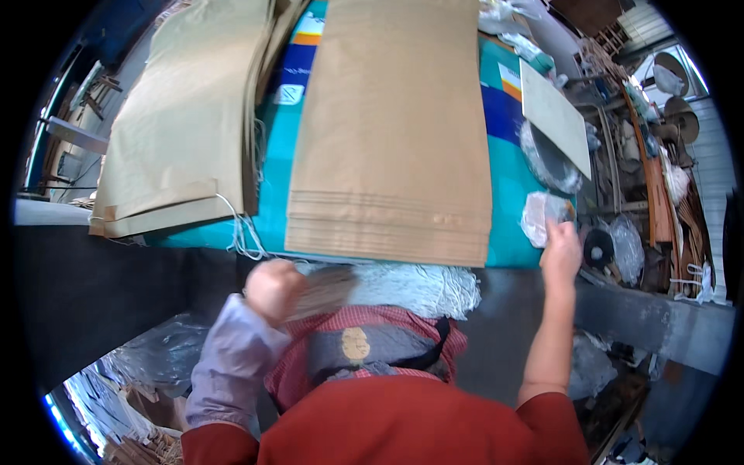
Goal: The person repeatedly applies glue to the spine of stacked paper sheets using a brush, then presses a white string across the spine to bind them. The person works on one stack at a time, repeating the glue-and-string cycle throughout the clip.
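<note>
A stack of brown paper sacks [391, 132] lies in front of me, its near edges stepped one behind another. My left hand [275, 291] is closed just below the stack's near left corner; its fingers curl inward and hide whatever they may hold. Beside that hand, a bundle of white strings [418, 288] stretches along the table's near edge. At the right, my closed right hand [562, 252] has its fingertips on a small whitish lump [542, 217] that looks wrapped in plastic.
More paper sacks [182, 116], with white string at their near edge, are piled on the left. Teal printed sheeting [508, 186] covers the table. A pale flat board [554, 116] leans over a round plastic-wrapped thing [546, 159]. Cluttered shelving [632, 163] stands farther right.
</note>
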The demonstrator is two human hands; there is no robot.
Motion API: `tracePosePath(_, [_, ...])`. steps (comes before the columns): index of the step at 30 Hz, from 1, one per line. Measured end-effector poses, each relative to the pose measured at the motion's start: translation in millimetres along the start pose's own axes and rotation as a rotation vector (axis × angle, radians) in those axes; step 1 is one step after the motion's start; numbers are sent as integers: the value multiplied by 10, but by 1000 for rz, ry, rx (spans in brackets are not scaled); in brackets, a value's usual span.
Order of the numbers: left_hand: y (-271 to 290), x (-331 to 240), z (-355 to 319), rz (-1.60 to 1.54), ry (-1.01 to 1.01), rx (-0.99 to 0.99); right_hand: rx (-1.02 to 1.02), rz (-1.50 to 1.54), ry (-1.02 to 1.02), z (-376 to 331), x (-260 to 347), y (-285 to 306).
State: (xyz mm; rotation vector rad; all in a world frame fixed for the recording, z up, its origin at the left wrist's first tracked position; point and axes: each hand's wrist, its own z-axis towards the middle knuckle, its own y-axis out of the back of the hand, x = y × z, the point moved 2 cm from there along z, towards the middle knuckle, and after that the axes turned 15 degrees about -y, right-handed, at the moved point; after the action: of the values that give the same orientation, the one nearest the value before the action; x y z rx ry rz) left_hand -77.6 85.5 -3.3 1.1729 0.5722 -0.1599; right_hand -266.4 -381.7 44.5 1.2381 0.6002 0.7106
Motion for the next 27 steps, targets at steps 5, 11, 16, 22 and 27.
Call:
tracePosePath(5, [-943, -162, -188, 66, -55, 297, 124, -140, 78, -150, -540, -46])
tracePosePath(11, [-708, -199, -197, 3, 154, 381, -170, 680, -92, -144, -212, 240])
tracePosePath(16, [-218, -404, 114, 254, 68, 197, -27, 1237, -105, -130, 1028, 274])
tracePosePath(22, [181, -272, 645, 402, 165, -54, 257, 1510, 14, 223, 2541, 123])
tracePosePath(27, [2, 217, 935, 419, 132, 109, 332, 1493, -57, 371, 3162, -149])
